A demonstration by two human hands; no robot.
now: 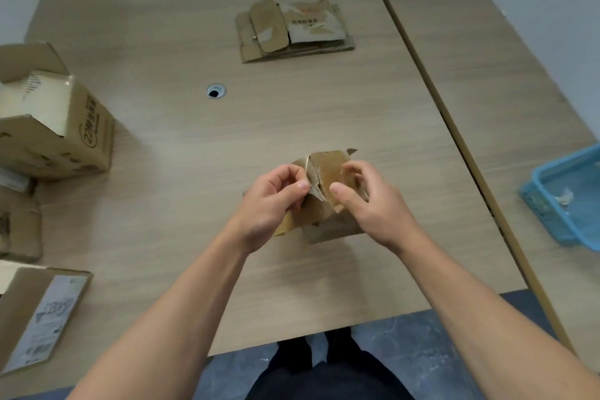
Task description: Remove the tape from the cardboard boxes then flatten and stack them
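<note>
Both hands (272, 198) (367, 201) on box (328, 166) (mid-table).

A wooden table (181, 172) bears flattened boxes (293, 29) at the far side, unflattened boxes (48, 127) at left, a blue basket (565, 204) at right.

The small box (328, 198) is being partly hidden by both hands; boxes (29, 312) at left are being cut off by the edge.
</note>
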